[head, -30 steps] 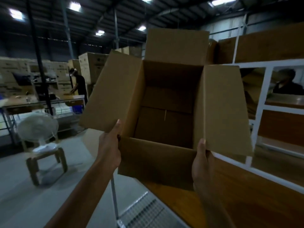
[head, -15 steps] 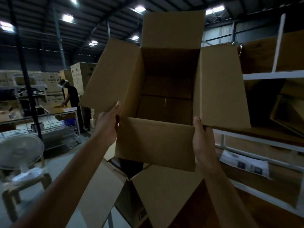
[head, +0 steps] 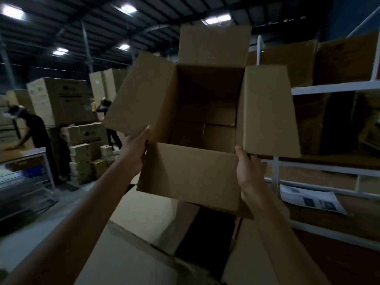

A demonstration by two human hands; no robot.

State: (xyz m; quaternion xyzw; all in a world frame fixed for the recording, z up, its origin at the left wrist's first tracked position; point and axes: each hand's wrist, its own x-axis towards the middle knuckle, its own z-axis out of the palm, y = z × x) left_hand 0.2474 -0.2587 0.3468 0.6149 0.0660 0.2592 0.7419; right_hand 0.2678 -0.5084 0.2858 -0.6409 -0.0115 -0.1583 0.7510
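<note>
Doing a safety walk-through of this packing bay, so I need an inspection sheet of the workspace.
Surface: wooden table, lower right, mostly hidden.
Job's things: cardboard box, flaps open, empty, held above a second open box.
Clutter: printed sheet on a lower shelf of the white rack.
Hands: left hand and right hand grip the box's near corners.
Cables: nothing seen.
Surroundings: stacked cartons; a person at a bench.

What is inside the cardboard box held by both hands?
The box looks empty: only its closed bottom flaps show. Its near inner corner is hidden behind the front wall.
</note>
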